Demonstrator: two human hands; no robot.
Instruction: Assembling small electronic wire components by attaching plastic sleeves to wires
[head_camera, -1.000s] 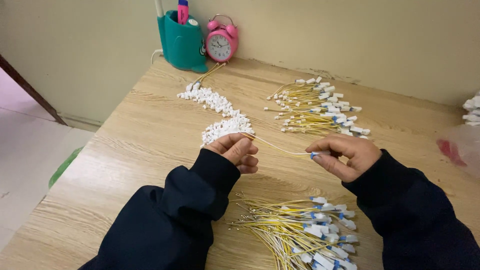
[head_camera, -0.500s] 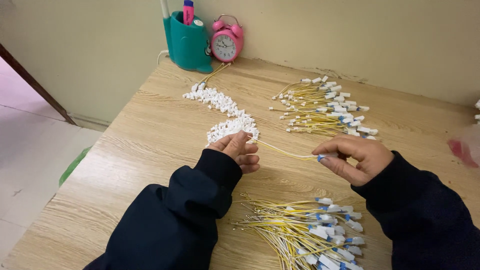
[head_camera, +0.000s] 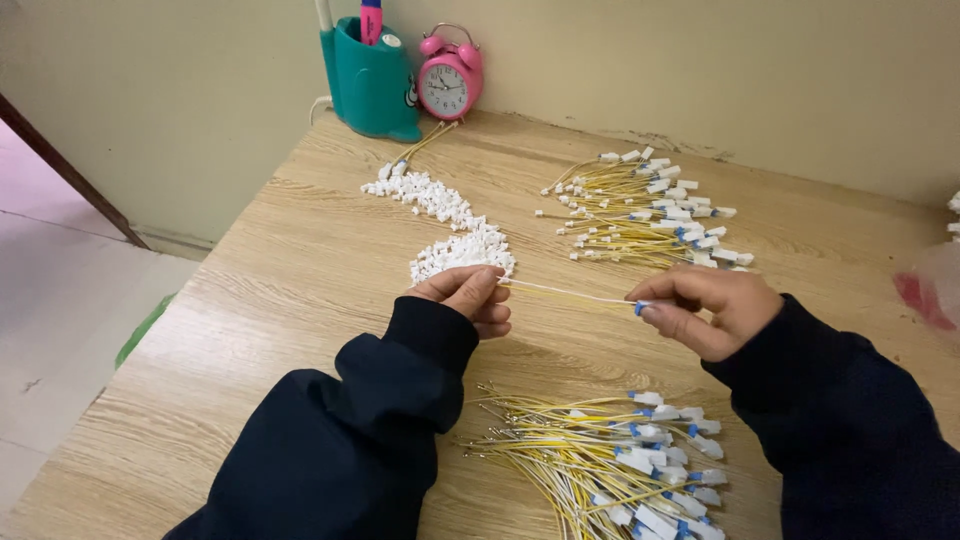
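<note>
A thin yellow wire (head_camera: 570, 292) is stretched level between my two hands above the wooden table (head_camera: 290, 300). My left hand (head_camera: 468, 298) pinches one end, close to a heap of small white connector housings (head_camera: 462, 252). My right hand (head_camera: 712, 306) grips the other end, where a small blue-and-white tag shows at the fingertips. Both arms wear dark sleeves. A bundle of yellow wires with white and blue ends (head_camera: 610, 460) lies on the table just in front of me, between my forearms.
A second pile of yellow wires with white ends (head_camera: 650, 210) lies at the back right. A teal holder (head_camera: 372, 80) and a pink alarm clock (head_camera: 448, 82) stand by the wall. A clear bag with something red (head_camera: 928, 288) sits at the right edge. The table's left edge drops to floor.
My hands keep the same hold on the wire. The view has shifted slightly, otherwise nothing has visibly moved.
</note>
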